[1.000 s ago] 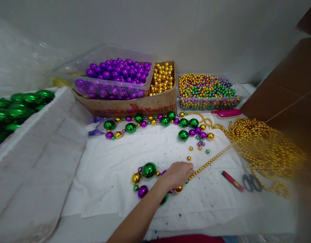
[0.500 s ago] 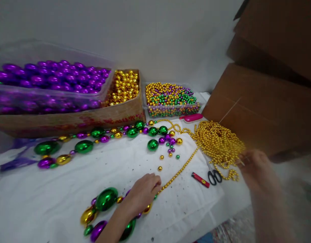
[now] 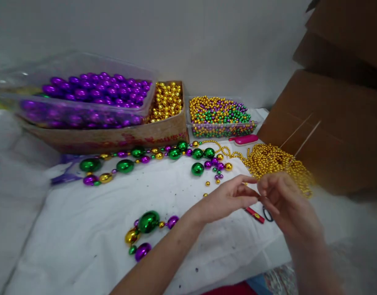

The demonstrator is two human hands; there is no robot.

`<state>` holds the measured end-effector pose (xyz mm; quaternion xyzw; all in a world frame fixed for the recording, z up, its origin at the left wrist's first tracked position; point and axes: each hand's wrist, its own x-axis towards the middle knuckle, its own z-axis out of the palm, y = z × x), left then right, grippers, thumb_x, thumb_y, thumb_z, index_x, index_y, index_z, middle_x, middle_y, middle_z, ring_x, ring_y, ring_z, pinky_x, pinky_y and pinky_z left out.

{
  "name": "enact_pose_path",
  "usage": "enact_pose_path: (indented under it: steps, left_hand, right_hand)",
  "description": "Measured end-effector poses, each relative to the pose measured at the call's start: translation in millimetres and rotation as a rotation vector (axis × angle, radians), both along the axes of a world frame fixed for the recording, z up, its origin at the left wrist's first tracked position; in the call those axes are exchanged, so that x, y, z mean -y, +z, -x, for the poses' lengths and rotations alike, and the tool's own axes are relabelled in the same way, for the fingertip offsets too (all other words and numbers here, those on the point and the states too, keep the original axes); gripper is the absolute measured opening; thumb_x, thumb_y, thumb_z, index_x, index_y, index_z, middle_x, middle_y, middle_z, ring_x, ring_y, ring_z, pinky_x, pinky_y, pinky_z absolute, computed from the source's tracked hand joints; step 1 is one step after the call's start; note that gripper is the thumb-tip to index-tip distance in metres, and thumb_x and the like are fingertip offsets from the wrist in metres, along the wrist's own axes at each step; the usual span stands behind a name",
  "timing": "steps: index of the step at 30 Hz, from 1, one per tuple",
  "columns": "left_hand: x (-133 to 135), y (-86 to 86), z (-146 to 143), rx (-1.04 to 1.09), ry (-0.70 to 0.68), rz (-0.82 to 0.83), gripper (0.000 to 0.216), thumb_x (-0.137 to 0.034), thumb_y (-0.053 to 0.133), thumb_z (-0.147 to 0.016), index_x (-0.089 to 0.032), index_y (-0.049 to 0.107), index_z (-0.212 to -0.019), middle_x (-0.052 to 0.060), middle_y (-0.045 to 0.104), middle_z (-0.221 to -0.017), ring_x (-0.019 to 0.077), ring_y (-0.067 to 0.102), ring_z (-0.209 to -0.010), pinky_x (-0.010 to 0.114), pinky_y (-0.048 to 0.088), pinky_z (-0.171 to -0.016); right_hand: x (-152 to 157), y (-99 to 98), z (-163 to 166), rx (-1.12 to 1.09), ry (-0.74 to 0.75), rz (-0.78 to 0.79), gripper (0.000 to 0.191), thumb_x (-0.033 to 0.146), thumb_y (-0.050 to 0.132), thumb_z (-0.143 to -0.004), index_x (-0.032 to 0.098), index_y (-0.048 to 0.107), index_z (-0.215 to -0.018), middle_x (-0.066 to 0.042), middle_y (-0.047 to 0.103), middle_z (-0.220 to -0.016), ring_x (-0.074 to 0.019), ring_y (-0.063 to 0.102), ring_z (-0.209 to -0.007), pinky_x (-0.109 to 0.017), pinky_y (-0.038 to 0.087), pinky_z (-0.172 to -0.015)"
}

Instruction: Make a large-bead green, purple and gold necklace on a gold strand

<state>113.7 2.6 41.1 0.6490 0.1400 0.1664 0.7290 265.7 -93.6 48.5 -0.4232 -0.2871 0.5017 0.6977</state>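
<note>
White cloth [image 3: 84, 246] is spread underneath, and above its right part the left hand [image 3: 228, 199] and right hand [image 3: 288, 207] are held fingertip to fingertip, probably so that dropped beads are caught. A small gold bit [image 3: 245, 183] is pinched between left thumb and forefinger; whether anything is gripped by the right fingertips cannot be told, nor can the bit's long axis
</note>
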Motion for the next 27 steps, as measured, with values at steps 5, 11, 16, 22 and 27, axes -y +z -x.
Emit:
enact_pose_path:
  steps: [5, 11, 16, 22, 27]
  left_hand:
    - [-38, 1.9, 70, -0.191, -0.013, 0.166, 0.017, -0.030, 0.060, -0.080, -0.014, 0.061, -0.075, -0.001, 0.059, -0.069, 0.0024, 0.037, -0.043, 0.017, 0.031, -0.041]
    - [-24, -18.2, 101, -0.171, 0.297, 0.200, 0.016, -0.025, 0.063, -0.079, -0.016, 0.063, -0.092, 0.000, 0.060, -0.077, 0.0055, 0.048, -0.057, 0.016, 0.035, -0.048]
    - [8, -18.4, 50, 0.058, 0.018, 0.246, 0.046, -0.019, 0.066, -0.075, -0.020, 0.054, -0.120, 0.007, 0.062, -0.103, 0.0158, 0.056, -0.098, 0.032, 0.042, -0.088]
    - [-20, -14.7, 88, -0.035, 0.071, 0.411, 0.012, -0.027, 0.063, -0.079, -0.015, 0.063, -0.076, -0.006, 0.044, -0.053, 0.0047, 0.036, -0.045, 0.025, 0.047, -0.058]
    - [-39, -39.2, 130, 0.090, 0.372, 0.565, 0.016, -0.026, 0.067, -0.075, -0.015, 0.056, -0.073, -0.007, 0.034, -0.052, 0.0036, 0.025, -0.044, 0.013, 0.031, -0.039]
  right_hand:
    - [4, -15.7, -10, 0.229, -0.206, 0.122, 0.012, 0.029, 0.069, -0.076, 0.021, 0.061, -0.074, -0.002, 0.057, -0.079, -0.0102, 0.052, -0.069, -0.013, 0.042, -0.049]
    - [-1, -38.3, 7, 0.178, -0.069, 0.193, 0.015, 0.034, 0.068, -0.078, 0.020, 0.062, -0.075, -0.002, 0.056, -0.081, -0.0100, 0.050, -0.067, -0.014, 0.043, -0.050]
    - [-11, -13.6, 41, 0.081, 0.164, 0.034, 0.015, 0.033, 0.060, -0.084, 0.020, 0.059, -0.075, -0.002, 0.054, -0.078, -0.0081, 0.041, -0.053, -0.015, 0.028, -0.038]
    - [-5, -15.0, 16, 0.286, -0.108, 0.124, 0.012, 0.029, 0.071, -0.073, 0.021, 0.062, -0.071, -0.003, 0.057, -0.079, -0.0139, 0.052, -0.073, -0.019, 0.045, -0.055]
    - [0, -53.2, -1, 0.616, -0.048, 0.251, 0.026, 0.043, 0.062, -0.080, 0.019, 0.065, -0.070, -0.003, 0.057, -0.068, -0.0103, 0.044, -0.057, -0.018, 0.036, -0.045]
